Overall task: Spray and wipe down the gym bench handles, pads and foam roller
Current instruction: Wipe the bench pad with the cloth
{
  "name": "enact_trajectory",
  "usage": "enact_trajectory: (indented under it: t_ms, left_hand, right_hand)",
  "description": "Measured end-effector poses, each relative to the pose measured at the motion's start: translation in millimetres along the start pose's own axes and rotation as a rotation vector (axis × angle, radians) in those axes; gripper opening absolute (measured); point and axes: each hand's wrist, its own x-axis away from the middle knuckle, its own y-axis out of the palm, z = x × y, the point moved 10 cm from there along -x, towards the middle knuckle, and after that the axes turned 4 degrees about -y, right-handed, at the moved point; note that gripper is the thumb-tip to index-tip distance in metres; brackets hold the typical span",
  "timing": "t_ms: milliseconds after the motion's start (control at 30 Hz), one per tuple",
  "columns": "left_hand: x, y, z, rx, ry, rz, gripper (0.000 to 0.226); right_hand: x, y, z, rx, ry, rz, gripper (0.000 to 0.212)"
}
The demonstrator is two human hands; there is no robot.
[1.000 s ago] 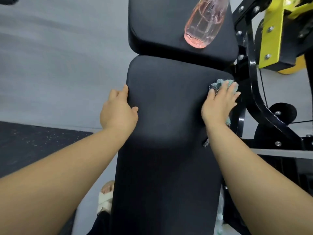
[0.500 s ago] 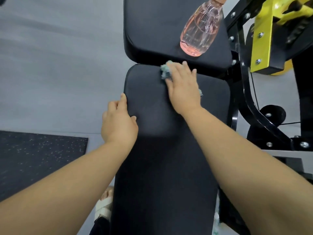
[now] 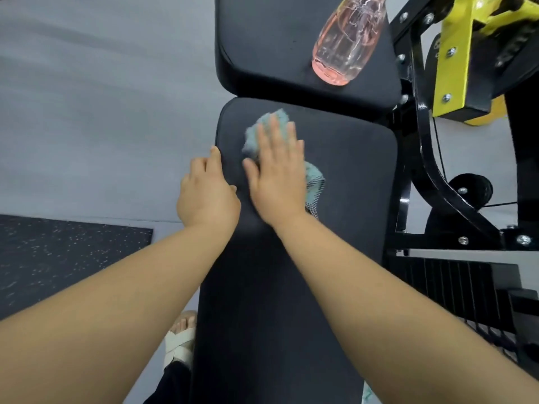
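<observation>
A long black bench pad (image 3: pixel 344 205) runs from the bottom of the view up the middle. My right hand (image 3: pixel 277 173) lies flat, fingers straight, pressing a teal cloth (image 3: pixel 264 128) onto the pad's upper left part. My left hand (image 3: pixel 207 193) rests on the pad's left edge, fingers over the side and thumb on top. Beyond it a second black pad (image 3: pixel 271 45) carries a pink translucent spray bottle (image 3: pixel 347 39), lying on its right side. No foam roller or handles are in view.
A black steel frame (image 3: pixel 428 170) with bolts and a yellow bracket (image 3: pixel 458 53) stands right of the pads. Grey floor (image 3: pixel 102 112) lies to the left, with a dark speckled mat (image 3: pixel 58 258). My sandalled foot (image 3: pixel 180 339) is beside the bench.
My right hand has swept the cloth from the pad's right edge across its top to the upper left, close to my left hand. My left hand has stayed on the left edge.
</observation>
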Motion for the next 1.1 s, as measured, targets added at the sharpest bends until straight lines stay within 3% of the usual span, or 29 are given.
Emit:
enact_trajectory:
  t_ms: [67,133,267,367,500,733,933,1000,1100]
  left_hand:
    - [2.6,-0.5,0.6,0.016,0.008,0.004,0.066]
    - [10.5,1.3,5.2,0.007,0.04,0.01,0.069]
    - [39.6,20.7,19.0,-0.153,0.173,-0.019,0.074]
    - [55.1,34.7,20.9,-0.238,0.238,-0.033,0.073]
    - [64.7,38.8,11.2,-0.189,0.222,-0.032,0.07]
    - [88.8,34.8,-22.3,-0.019,0.127,-0.012,0.068]
    - [104.3,32.5,-55.5,0.265,0.026,0.006,0.056]
    - [104.6,34.1,-70.7,0.375,-0.08,0.012,0.047]
    - [105.4,41.9,-92.0,0.514,-0.197,-0.031,0.041]
  right_hand:
    - [15.0,3.8,-6.4,0.011,-0.255,-0.062,0.053]
    - [25.4,-4.4,29.0,0.05,-0.293,-0.053,0.05]
    - [53.1,-28.5,149.5,-0.019,0.255,0.0,0.052]
    - [81.7,-36.5,191.1,-0.081,0.619,0.058,0.053]
    - [133.6,-26.3,171.8,-0.123,0.811,0.142,0.055]
    - [231.9,10.9,84.1,-0.208,0.537,0.004,0.058]
    - [119.7,0.1,78.2,-0.095,0.489,-0.071,0.056]
    - [90.6,5.5,37.9,-0.057,0.349,-0.105,0.056]
    - [105.3,31.1,-44.3,-0.038,-0.022,-0.144,0.053]
